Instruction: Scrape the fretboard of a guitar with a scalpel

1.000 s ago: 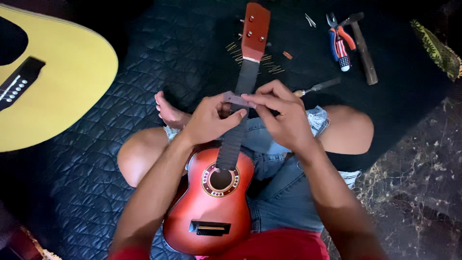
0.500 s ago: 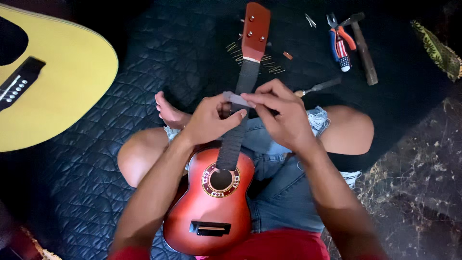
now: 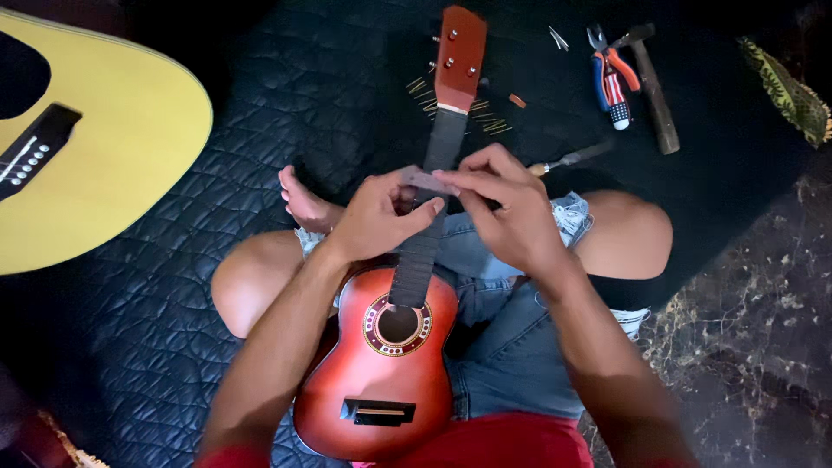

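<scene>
A small red sunburst guitar point(image 3: 381, 381) without strings lies in my lap, its neck pointing away from me. Both hands meet over the dark fretboard point(image 3: 425, 251). My left hand point(image 3: 377, 217) and my right hand point(image 3: 507, 208) together pinch a small flat grey strip point(image 3: 425, 180) laid across the neck. The reddish headstock point(image 3: 459, 56) rests on the dark quilted mat point(image 3: 260, 113).
A large yellow acoustic guitar point(image 3: 95, 165) lies at the left. Thin metal pieces point(image 3: 485, 121) are scattered beside the headstock. Pliers with red handles point(image 3: 611, 82), a hammer point(image 3: 654, 95) and a wood-handled tool point(image 3: 568, 160) lie at the upper right. Marble floor point(image 3: 763, 312) shows on the right.
</scene>
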